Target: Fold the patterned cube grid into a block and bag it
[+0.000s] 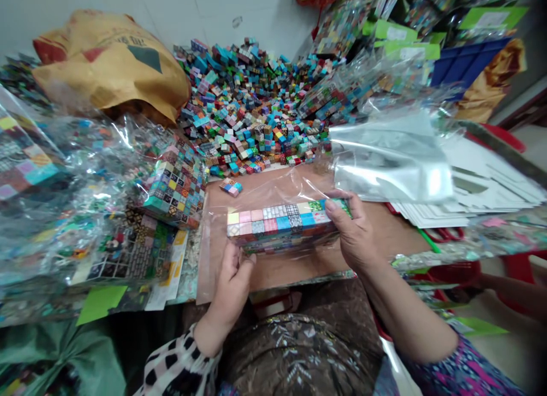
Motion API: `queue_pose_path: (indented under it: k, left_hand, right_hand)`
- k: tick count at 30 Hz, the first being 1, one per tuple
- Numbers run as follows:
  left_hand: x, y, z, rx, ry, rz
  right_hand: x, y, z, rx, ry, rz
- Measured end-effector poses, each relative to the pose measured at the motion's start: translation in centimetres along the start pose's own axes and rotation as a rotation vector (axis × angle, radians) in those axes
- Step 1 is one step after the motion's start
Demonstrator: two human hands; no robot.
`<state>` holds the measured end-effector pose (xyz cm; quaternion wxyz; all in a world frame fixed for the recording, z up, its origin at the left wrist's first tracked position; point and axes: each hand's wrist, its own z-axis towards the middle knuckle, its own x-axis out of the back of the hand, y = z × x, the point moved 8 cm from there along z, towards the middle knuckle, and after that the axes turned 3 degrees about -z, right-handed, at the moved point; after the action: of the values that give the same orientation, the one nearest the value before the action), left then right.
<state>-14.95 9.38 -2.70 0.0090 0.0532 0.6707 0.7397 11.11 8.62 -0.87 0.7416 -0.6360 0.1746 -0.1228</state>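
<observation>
A long block of small coloured cubes (277, 225), stacked in rows, lies inside a clear plastic bag (265, 191) above a brown board (384, 236). My left hand (233, 276) grips the block's near left end from below, fingers curled. At the block's right end, my right hand (352, 231) closes round it, thumb on top. A tiny cluster of cubes (231, 186) rests on the board just behind.
A big heap of loose coloured cubes (252, 105) fills the back. Bagged cube sets (171, 185) pile up at the left, with a yellow sack (111, 65) behind. Clear empty bags (388, 156) and white sheets (478, 191) lie at the right.
</observation>
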Motion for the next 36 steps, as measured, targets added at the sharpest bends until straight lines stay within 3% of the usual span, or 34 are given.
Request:
queue_pose_path:
  k: [6, 16, 21, 26, 29, 36]
  left_hand:
    - [0.7, 0.4, 0.6, -0.006, 0.003, 0.042]
    - [1.8, -1.6, 0.3, 0.11, 0.045, 0.09]
    - [1.9, -0.7, 2.2, 0.043, -0.157, 0.045]
    - [2.1, 0.1, 4.4, 0.067, -0.32, 0.141]
    - [1.9, 0.5, 4.9, 0.047, -0.332, 0.189]
    - [2.0, 1.2, 4.6, -0.15, -0.291, 0.357]
  right_hand:
    - [-0.1, 0.3, 0.0, -0.019, 0.007, 0.076]
    - [0.0, 0.4, 0.1, -0.008, 0.003, 0.084]
    - [-0.1, 0.6, 0.2, -0.03, -0.026, 0.088]
    - [0.0, 0.8, 0.1, -0.039, -0.021, 0.095]
    - [0.0, 0.6, 0.2, -0.033, -0.023, 0.062]
    - [0.0, 0.4, 0.1, -0.069, -0.016, 0.023]
